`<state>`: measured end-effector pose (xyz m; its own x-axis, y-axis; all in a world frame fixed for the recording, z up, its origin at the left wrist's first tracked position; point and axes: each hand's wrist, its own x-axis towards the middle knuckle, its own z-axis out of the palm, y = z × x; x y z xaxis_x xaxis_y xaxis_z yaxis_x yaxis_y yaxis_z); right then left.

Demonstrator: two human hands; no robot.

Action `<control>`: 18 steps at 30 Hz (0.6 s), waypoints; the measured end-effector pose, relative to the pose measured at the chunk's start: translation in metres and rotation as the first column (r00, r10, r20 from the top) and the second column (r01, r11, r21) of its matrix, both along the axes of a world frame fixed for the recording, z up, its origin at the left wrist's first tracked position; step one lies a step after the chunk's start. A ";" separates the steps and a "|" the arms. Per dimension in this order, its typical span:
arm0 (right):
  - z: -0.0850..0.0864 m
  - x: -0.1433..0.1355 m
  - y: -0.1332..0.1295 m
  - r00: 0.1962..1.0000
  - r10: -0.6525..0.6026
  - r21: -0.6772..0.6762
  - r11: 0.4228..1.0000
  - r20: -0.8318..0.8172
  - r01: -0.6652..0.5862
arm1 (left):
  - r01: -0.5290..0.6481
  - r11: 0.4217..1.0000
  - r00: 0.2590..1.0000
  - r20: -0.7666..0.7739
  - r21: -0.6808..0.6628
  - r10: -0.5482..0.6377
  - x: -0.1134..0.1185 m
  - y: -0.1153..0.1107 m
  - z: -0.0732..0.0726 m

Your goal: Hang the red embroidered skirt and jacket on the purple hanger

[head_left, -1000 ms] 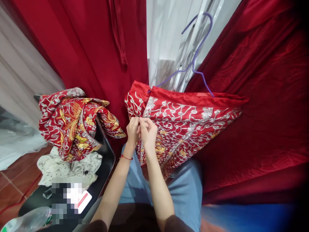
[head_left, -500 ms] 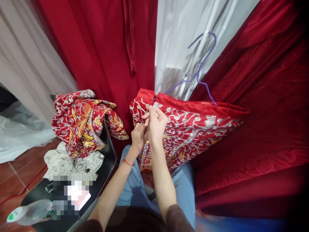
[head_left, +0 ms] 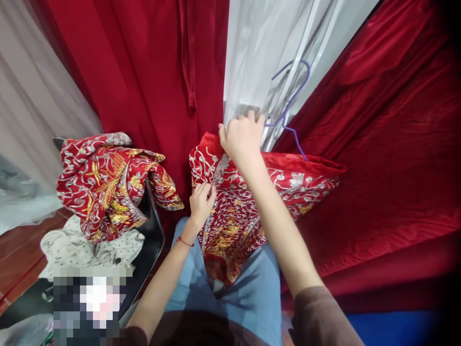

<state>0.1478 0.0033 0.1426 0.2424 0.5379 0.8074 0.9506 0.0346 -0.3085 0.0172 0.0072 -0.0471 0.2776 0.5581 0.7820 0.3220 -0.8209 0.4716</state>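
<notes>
A red skirt [head_left: 230, 226], embroidered in silver and gold with a plain red band along its top, hangs from a purple hanger [head_left: 288, 108]. My left hand [head_left: 202, 202] has its fingers closed on the skirt's front near the left edge; the fingertips are partly hidden. Above it, my right hand [head_left: 243, 137] is over the top band beside the hanger's left arm, back of the hand up. Its thumb stands apart from the fingers, which reach toward the hanger. That hand covers part of the hanger and the band; whether it touches the hanger, I cannot tell.
A matching embroidered garment [head_left: 104, 185] lies heaped on a black chair [head_left: 155, 235] at left, above a white dotted cloth [head_left: 90, 250]. A plastic bottle [head_left: 27, 330] lies at lower left. Red curtains [head_left: 144, 62] flank white drapery [head_left: 248, 57].
My hands, formerly together at the skirt's top left, have separated. The right one has moved up to the hanger; the left stays on the skirt. The view has shifted slightly.
</notes>
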 end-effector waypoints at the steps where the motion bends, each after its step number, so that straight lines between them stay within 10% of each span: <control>1: -0.003 0.009 0.017 0.998 -0.053 -0.060 0.997 0.014 0.054 | -0.005 1.000 1.000 0.004 -0.006 0.005 0.000 -0.002 0.000; 8: -0.009 0.022 0.071 0.972 0.027 -0.249 0.965 -0.234 -0.086 | -0.011 1.000 0.998 -0.059 -0.013 0.010 -0.008 -0.006 0.011; 14: 0.000 -0.004 0.001 0.989 0.062 -0.139 0.987 -0.135 -0.081 | 0.054 0.987 0.996 -0.058 -0.149 -0.063 -0.019 -0.003 0.020; 18: -0.037 -0.024 -0.057 0.970 0.227 -0.043 0.972 -0.092 -0.232 | 0.280 0.888 0.956 0.190 -0.364 -0.224 -0.020 -0.005 0.029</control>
<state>0.1237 -0.0540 0.1059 0.1749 0.6291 0.7574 0.8891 0.2296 -0.3961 -0.0024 0.0021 -0.0178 0.3536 0.7470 0.5630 0.0364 -0.6124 0.7897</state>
